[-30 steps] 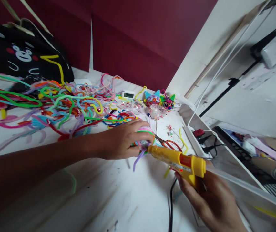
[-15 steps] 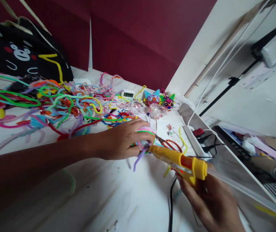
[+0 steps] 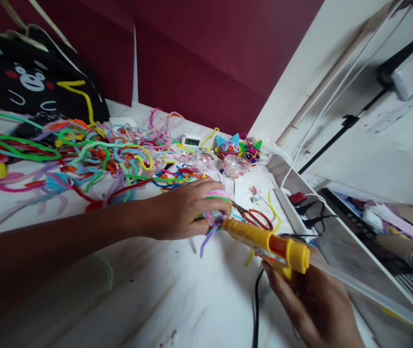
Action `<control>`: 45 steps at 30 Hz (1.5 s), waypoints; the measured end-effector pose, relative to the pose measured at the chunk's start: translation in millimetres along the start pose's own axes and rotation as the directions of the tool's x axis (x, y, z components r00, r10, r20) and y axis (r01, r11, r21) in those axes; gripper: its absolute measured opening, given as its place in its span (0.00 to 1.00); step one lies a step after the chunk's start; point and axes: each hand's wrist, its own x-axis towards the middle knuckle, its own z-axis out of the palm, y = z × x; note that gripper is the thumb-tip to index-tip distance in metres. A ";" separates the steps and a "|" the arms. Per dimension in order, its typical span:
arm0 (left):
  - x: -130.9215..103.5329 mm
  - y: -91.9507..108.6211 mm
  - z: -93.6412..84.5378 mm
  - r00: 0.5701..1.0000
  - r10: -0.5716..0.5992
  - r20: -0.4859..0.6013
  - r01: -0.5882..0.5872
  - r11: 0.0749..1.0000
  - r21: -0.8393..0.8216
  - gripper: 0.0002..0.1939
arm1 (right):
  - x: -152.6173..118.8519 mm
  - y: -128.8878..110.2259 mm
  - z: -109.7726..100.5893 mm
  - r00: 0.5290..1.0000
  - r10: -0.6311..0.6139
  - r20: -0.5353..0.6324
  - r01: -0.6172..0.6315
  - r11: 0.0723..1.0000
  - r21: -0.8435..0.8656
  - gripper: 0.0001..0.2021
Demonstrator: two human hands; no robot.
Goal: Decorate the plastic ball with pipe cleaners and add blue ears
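Observation:
My left hand (image 3: 188,209) is closed over a small round ball (image 3: 215,214) wrapped in coloured pipe cleaners, pressing it on the white table. A purple pipe cleaner (image 3: 209,240) sticks out from its lower side. My right hand (image 3: 315,295) grips a yellow hot glue gun (image 3: 264,241), with a clear glue stick (image 3: 369,288) running out of its rear. The gun's nozzle is at the ball, beside my left fingertips; whether it touches cannot be told. Orange-handled scissors (image 3: 257,218) lie just behind the gun.
Tangled pipe cleaners (image 3: 93,154) cover the left of the table. Two decorated cat-eared balls (image 3: 250,152) and clear plastic shells (image 3: 235,166) stand at the back near a small digital clock (image 3: 191,140). A power strip (image 3: 295,212) and black cord (image 3: 257,309) lie to the right.
The glue gun and my right hand have shifted very slightly. My left hand and the ball stay where they were.

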 end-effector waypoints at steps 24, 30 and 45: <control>-0.4 -1.0 -0.8 1.000 0.014 -0.008 -0.014 1.000 0.004 0.19 | 7.1 -1.6 0.5 0.989 0.060 0.137 -0.076 0.990 0.116 0.09; -0.8 -1.6 -1.1 1.000 0.010 0.005 -0.010 1.000 0.005 0.18 | 3.8 2.6 2.4 0.962 0.168 0.217 -0.218 0.948 0.233 0.10; 0.4 0.2 -0.3 0.999 0.031 -0.025 -0.031 0.999 0.008 0.15 | -1.8 14.3 -3.7 0.952 0.213 0.221 -0.244 0.962 0.123 0.11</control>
